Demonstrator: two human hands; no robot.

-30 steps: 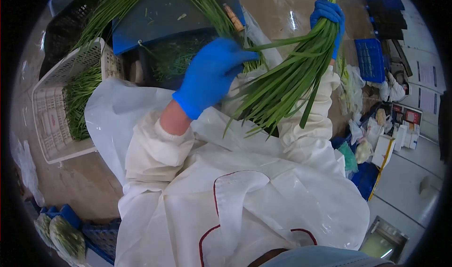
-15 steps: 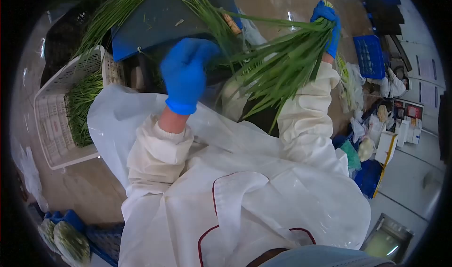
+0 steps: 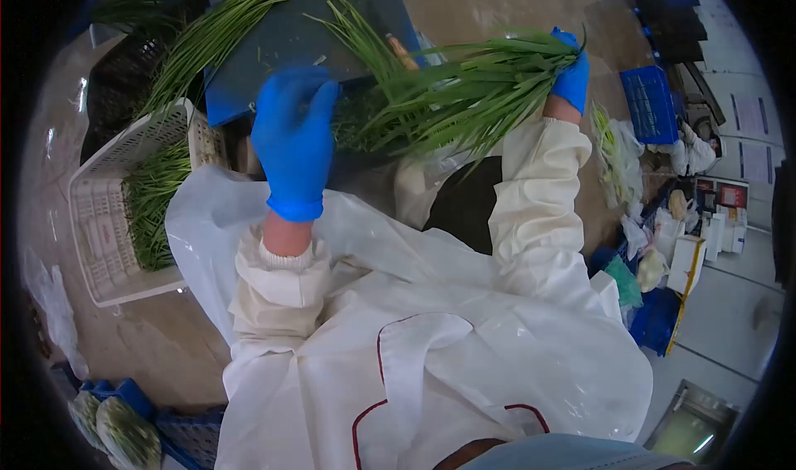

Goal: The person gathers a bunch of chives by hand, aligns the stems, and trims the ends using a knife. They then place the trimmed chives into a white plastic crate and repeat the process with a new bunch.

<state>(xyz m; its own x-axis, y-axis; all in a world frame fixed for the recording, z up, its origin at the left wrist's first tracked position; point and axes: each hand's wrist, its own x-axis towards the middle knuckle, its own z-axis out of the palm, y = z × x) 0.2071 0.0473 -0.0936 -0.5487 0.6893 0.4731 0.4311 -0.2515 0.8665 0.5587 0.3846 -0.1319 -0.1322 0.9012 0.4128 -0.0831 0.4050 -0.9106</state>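
Note:
My left hand (image 3: 292,142), in a blue glove, is raised beside the dark blue board (image 3: 319,30) with its thumb and fingers apart and nothing visible in it. At the right, my gloved right hand (image 3: 572,80) is closed around one end of a bunch of long green leaves (image 3: 473,88), which fan out to the left and droop. More green stalks (image 3: 365,38) lie on the board's right side, near a brownish stick-like thing (image 3: 401,51). Another bundle of stalks (image 3: 215,38) rests over the board's left edge.
At the left, a white perforated crate (image 3: 99,246) holds green stalks. A blue crate (image 3: 649,105) stands on the floor at the right, with plastic bags and boxes below it. Another person (image 3: 695,150) is at the far right. Wrapped bundles (image 3: 128,433) lie at the bottom left.
My left hand has moved left, away from the bunch, and its fingers have spread. My right hand has lowered slightly, and the leaves have swung up and left.

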